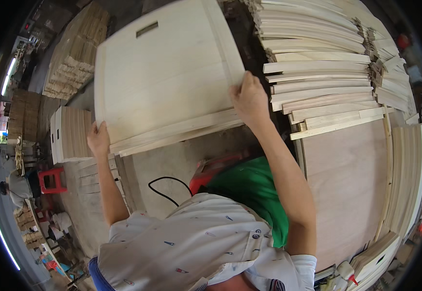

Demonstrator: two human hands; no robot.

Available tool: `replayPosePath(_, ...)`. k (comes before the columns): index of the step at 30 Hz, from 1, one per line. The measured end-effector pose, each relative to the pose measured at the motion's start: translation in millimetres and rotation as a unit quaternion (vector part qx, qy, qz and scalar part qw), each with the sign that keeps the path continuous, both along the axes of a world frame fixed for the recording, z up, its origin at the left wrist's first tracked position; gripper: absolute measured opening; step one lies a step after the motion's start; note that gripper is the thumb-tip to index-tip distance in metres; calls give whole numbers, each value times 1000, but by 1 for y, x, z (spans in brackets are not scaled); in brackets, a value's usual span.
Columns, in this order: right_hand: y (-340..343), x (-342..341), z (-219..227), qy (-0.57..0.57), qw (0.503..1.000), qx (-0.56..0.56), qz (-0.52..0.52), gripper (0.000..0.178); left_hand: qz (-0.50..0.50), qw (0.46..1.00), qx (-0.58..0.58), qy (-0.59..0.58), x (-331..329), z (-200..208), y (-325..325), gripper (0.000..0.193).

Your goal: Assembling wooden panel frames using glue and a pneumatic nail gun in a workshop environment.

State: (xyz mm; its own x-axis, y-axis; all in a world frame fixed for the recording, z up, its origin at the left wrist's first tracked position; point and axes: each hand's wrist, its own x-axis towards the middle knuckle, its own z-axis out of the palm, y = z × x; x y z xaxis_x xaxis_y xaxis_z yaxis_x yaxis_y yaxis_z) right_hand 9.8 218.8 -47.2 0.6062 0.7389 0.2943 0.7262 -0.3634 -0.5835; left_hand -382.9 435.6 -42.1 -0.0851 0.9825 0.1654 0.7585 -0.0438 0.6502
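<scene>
A large pale wooden panel [167, 72] with a slot-shaped handle hole near its far edge is in front of me. My left hand [98, 138] grips its near left corner, thumb on the upper face and the other fingers mostly hidden. At the right side edge, my right hand [250, 97] is closed round the board. Wooden strips [186, 128] run along the panel's near edge, and another pale edge shows just under them. What supports the panel from below is hidden.
Stacked wooden slats [317, 72] fill the far right, beside a plywood surface [344, 179]. Board stacks [72, 133] stand at left near a red stool [52, 180]. A black cable [160, 182] loops by green cloth [254, 189]. A glue bottle [345, 271] sits lower right.
</scene>
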Motion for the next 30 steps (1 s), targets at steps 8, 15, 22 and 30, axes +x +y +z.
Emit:
replayPosePath(8, 10, -19, -17, 120, 993, -14, 2, 55, 26, 995, -25, 95, -32, -22, 14, 58)
replayPosePath(15, 6, -21, -15, 128, 991, -23, 24, 53, 21, 992, -54, 109, -22, -12, 9, 58)
replayPosePath(22, 6, -24, -20, 110, 993, -32, 1, 55, 3, 993, -6, 119, -23, -22, 12, 56)
replayPosePath(30, 3, -26, -23, 95, 995, -9, -2, 57, 7, 988, -21, 150, -30, -29, 21, 59)
